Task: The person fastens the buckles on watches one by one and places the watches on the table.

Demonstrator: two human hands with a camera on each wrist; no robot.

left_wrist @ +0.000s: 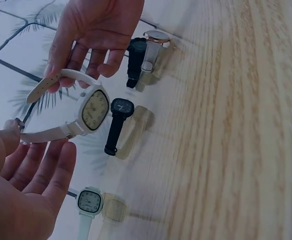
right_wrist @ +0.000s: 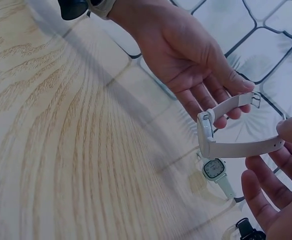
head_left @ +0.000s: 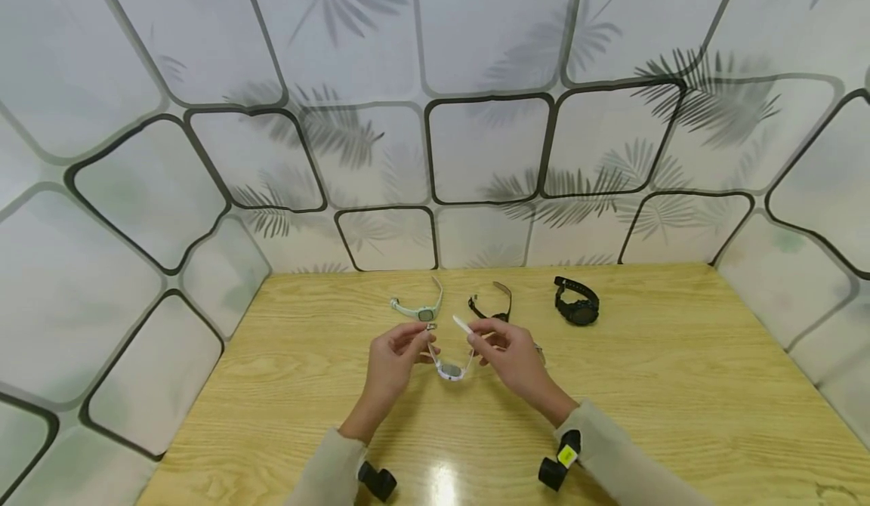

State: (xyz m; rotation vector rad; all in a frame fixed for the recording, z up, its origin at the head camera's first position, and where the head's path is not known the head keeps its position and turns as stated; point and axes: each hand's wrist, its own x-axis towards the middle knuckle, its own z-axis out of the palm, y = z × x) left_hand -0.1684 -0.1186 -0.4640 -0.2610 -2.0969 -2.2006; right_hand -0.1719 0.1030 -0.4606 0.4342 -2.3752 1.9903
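Observation:
A white wristwatch point(head_left: 451, 371) hangs unfastened between both hands, its face toward the lower edge of the head view. My left hand point(head_left: 393, 364) pinches the buckle end of the strap between thumb and fingers. With thumb and forefinger, my right hand point(head_left: 511, 356) grips the other strap end, whose tip sticks up past the fingers. The watch's squarish pale dial point(left_wrist: 95, 110) shows in the left wrist view, held above the table. The small metal buckle point(right_wrist: 256, 99) shows at the left fingertips in the right wrist view.
Behind the hands, on the wooden table point(head_left: 285, 385), lie a pale green watch point(head_left: 425, 314), a slim black watch point(head_left: 501, 316) and a large black watch point(head_left: 581, 311). A white-strapped watch with a rose-gold case point(left_wrist: 157, 37) is mostly hidden behind my right hand in the head view.

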